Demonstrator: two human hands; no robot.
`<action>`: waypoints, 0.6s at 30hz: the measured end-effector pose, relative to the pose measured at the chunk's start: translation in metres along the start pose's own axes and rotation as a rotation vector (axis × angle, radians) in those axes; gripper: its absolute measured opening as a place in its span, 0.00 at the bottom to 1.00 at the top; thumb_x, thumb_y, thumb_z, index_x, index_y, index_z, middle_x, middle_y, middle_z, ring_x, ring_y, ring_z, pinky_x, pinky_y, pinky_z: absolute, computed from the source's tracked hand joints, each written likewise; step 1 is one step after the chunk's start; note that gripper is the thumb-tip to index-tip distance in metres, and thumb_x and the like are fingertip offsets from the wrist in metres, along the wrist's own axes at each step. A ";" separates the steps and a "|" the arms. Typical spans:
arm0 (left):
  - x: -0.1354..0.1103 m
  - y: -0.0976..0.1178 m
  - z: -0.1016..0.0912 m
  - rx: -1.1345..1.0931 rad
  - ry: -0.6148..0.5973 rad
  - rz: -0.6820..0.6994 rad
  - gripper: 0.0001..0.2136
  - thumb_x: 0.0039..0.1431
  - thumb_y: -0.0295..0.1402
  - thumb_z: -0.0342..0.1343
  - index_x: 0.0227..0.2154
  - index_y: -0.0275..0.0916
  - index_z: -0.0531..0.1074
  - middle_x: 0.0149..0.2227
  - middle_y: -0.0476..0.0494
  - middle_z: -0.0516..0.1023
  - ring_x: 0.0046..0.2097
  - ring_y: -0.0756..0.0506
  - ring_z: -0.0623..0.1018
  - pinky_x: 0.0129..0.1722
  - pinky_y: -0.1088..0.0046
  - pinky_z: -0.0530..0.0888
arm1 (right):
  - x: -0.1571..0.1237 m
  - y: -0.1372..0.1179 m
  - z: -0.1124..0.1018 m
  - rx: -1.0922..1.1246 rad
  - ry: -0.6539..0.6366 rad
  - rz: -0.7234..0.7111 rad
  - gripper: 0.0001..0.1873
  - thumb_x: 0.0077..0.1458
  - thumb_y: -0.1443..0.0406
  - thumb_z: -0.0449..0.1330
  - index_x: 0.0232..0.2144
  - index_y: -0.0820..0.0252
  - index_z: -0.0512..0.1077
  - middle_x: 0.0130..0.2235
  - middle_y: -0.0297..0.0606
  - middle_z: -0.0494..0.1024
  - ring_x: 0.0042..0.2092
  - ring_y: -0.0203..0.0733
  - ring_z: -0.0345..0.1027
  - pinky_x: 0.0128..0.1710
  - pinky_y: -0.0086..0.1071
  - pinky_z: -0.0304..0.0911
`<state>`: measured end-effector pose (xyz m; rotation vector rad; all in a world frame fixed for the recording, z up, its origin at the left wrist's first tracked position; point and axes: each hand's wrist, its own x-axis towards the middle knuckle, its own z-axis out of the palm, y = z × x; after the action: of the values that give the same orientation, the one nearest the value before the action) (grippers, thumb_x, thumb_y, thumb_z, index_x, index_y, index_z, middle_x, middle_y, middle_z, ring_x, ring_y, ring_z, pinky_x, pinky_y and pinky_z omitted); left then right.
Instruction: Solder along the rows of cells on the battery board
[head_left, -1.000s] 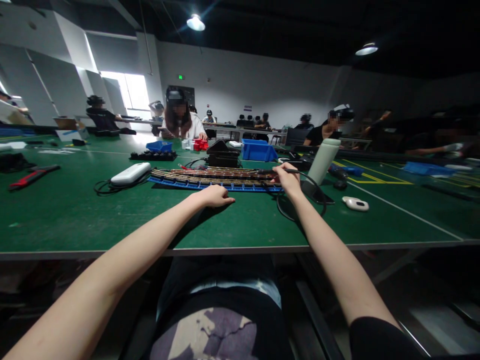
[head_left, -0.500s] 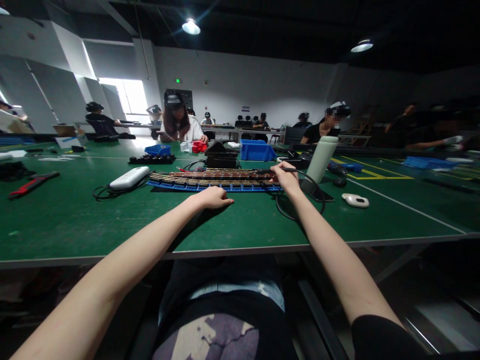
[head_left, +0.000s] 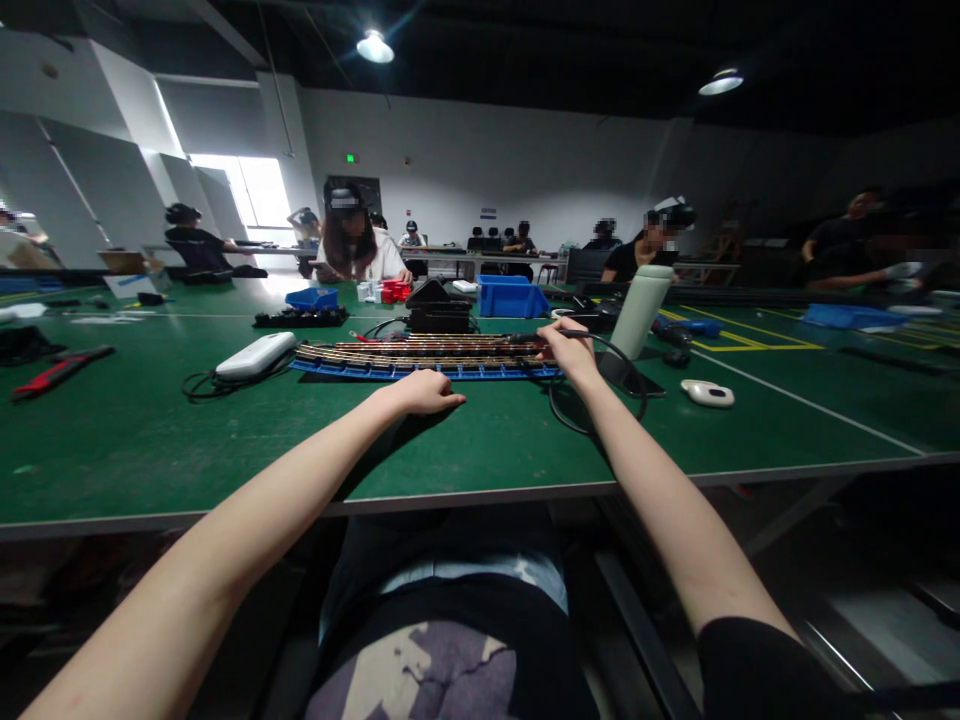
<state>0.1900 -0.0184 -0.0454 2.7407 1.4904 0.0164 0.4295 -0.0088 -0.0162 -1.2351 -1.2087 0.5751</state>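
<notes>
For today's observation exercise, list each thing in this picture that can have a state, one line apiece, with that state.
Left hand: loosely curled, resting on the green table, holding nothing.
Right hand: shut on a thin black tool.
Black cable: looped on the table by the right wrist.
Long strips: lying flat on a blue tray.
Pale bottle: standing, leaning, capped.
Blue bin: contents hidden.

Dim hall with white walls point(head_left: 480, 190), bright window point(head_left: 255, 190), two ceiling lamps point(head_left: 375, 46), long green tables point(head_left: 112, 420).
</notes>
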 end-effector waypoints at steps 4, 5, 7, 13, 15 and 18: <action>0.000 0.001 0.000 0.005 -0.006 -0.007 0.24 0.59 0.50 0.43 0.25 0.36 0.74 0.25 0.41 0.76 0.28 0.46 0.75 0.28 0.74 0.65 | 0.001 0.001 -0.001 -0.015 -0.013 -0.005 0.07 0.43 0.67 0.57 0.17 0.57 0.63 0.18 0.28 0.70 0.20 0.35 0.67 0.23 0.33 0.70; 0.000 0.001 0.000 0.007 -0.008 -0.008 0.24 0.59 0.51 0.43 0.25 0.36 0.74 0.25 0.41 0.76 0.28 0.46 0.75 0.29 0.74 0.65 | 0.001 0.001 -0.001 -0.016 -0.015 -0.007 0.07 0.43 0.67 0.57 0.17 0.57 0.63 0.18 0.28 0.70 0.20 0.35 0.67 0.23 0.32 0.70; 0.000 0.001 0.000 0.015 -0.007 -0.009 0.24 0.59 0.51 0.42 0.26 0.36 0.74 0.26 0.41 0.77 0.28 0.45 0.75 0.29 0.74 0.65 | 0.001 0.002 -0.001 -0.015 -0.018 -0.013 0.07 0.42 0.67 0.57 0.17 0.57 0.63 0.18 0.27 0.70 0.21 0.35 0.68 0.23 0.32 0.70; -0.001 0.001 0.000 0.048 0.006 0.004 0.25 0.60 0.50 0.41 0.27 0.36 0.75 0.29 0.39 0.77 0.31 0.44 0.76 0.29 0.73 0.65 | 0.002 0.005 -0.001 -0.008 -0.006 -0.033 0.07 0.42 0.66 0.57 0.18 0.56 0.63 0.18 0.27 0.70 0.21 0.35 0.68 0.21 0.30 0.68; -0.002 0.001 -0.001 0.043 0.010 0.003 0.25 0.59 0.50 0.41 0.27 0.36 0.75 0.29 0.38 0.78 0.31 0.43 0.76 0.29 0.73 0.65 | 0.002 0.005 -0.001 -0.003 0.003 -0.026 0.07 0.43 0.66 0.57 0.18 0.56 0.63 0.18 0.28 0.70 0.20 0.35 0.67 0.20 0.29 0.67; -0.002 0.001 -0.001 0.035 0.010 -0.007 0.24 0.59 0.50 0.42 0.27 0.36 0.75 0.30 0.38 0.78 0.32 0.43 0.76 0.29 0.72 0.65 | 0.002 0.004 0.000 -0.002 0.008 -0.014 0.07 0.43 0.67 0.57 0.18 0.56 0.63 0.17 0.28 0.70 0.19 0.36 0.67 0.20 0.30 0.67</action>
<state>0.1898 -0.0208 -0.0445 2.7663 1.5175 0.0042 0.4315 -0.0061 -0.0186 -1.2286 -1.2107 0.5577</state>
